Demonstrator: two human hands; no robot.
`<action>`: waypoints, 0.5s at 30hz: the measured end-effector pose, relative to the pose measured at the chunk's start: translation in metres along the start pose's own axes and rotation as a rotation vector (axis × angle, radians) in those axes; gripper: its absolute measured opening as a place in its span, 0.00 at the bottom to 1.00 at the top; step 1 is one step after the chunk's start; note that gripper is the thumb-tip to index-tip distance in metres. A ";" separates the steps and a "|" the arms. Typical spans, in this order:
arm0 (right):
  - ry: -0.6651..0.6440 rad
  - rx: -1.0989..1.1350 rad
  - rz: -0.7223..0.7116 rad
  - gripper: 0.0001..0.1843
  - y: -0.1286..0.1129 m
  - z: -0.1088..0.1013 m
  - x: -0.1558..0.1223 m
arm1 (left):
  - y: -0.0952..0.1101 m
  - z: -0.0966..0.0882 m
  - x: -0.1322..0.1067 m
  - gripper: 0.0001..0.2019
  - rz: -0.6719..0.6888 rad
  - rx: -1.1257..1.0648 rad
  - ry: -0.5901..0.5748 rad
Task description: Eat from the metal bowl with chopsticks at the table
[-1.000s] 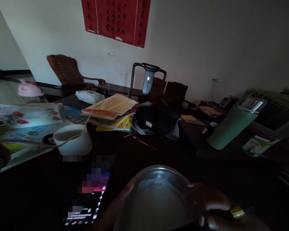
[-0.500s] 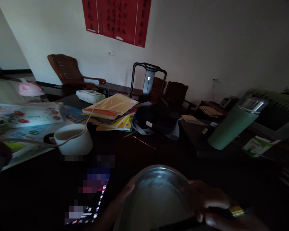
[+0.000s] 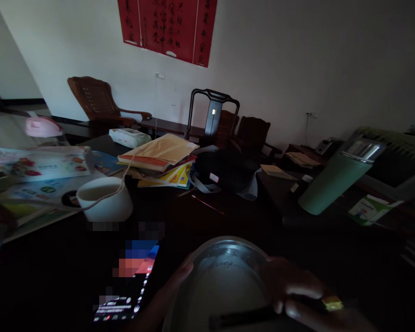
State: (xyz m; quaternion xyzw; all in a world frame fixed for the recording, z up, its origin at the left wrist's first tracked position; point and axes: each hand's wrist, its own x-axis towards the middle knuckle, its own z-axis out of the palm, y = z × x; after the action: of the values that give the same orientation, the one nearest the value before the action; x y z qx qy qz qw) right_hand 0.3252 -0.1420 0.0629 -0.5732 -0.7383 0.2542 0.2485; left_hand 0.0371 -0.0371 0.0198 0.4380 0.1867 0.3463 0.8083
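The metal bowl [image 3: 224, 281] sits low and close, gripped at its rim on both sides: the left hand [image 3: 174, 288] wraps the near-left edge, the right hand [image 3: 290, 288] clasps the right edge, also pinching a dark stick-like utensil [image 3: 242, 317]. Rigid, smooth steel with pale contents, it likely feels weighty and slippery, so opposite rim holds suit it. A lit phone [image 3: 131, 295] lies just left of the left hand.
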 end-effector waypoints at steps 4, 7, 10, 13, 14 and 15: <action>0.030 -0.030 0.161 0.14 0.001 0.002 0.010 | -0.003 -0.002 0.000 0.18 -0.025 0.016 -0.011; 0.034 -0.040 0.203 0.16 0.012 -0.016 0.003 | -0.004 -0.004 -0.002 0.14 -0.032 0.018 -0.030; -0.034 -0.027 0.106 0.12 0.016 -0.023 -0.010 | -0.004 -0.007 -0.004 0.10 -0.038 0.015 -0.047; 0.020 0.043 0.032 0.07 0.007 -0.006 -0.012 | -0.006 -0.010 -0.003 0.13 -0.042 0.009 -0.043; 0.058 0.045 0.037 0.08 0.003 0.001 -0.009 | -0.007 -0.010 -0.003 0.14 -0.043 0.006 -0.037; 0.063 0.023 0.051 0.10 -0.001 0.006 -0.005 | -0.007 -0.010 -0.002 0.15 -0.043 0.004 -0.031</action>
State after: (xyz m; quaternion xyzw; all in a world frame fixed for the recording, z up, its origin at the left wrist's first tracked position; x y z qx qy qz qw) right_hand 0.3217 -0.1479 0.0584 -0.5968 -0.7122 0.2507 0.2716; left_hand 0.0325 -0.0353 0.0085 0.4408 0.1839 0.3217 0.8175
